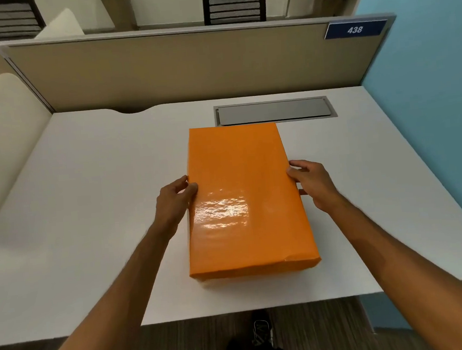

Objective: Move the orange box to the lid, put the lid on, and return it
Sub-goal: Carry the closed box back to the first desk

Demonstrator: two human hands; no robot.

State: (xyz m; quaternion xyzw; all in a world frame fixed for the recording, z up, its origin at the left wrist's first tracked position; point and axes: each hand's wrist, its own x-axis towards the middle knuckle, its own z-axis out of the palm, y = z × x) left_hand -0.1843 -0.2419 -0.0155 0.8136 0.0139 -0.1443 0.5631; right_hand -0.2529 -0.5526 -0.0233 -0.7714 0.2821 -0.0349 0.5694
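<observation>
A glossy orange box (244,198) with its orange lid on top lies lengthwise in the middle of the white desk (87,201). My left hand (175,200) grips its left long edge, thumb on top and fingers down the side. On the opposite long edge my right hand (313,184) holds it the same way. The lid covers the whole top, so the inside is hidden. Whether the box rests on the desk or is slightly lifted, I cannot tell.
A grey cable hatch (273,111) is set into the desk just behind the box. A beige partition (173,68) with a blue "438" plate (355,29) closes the far edge. A blue wall stands at right, a cream seat at left.
</observation>
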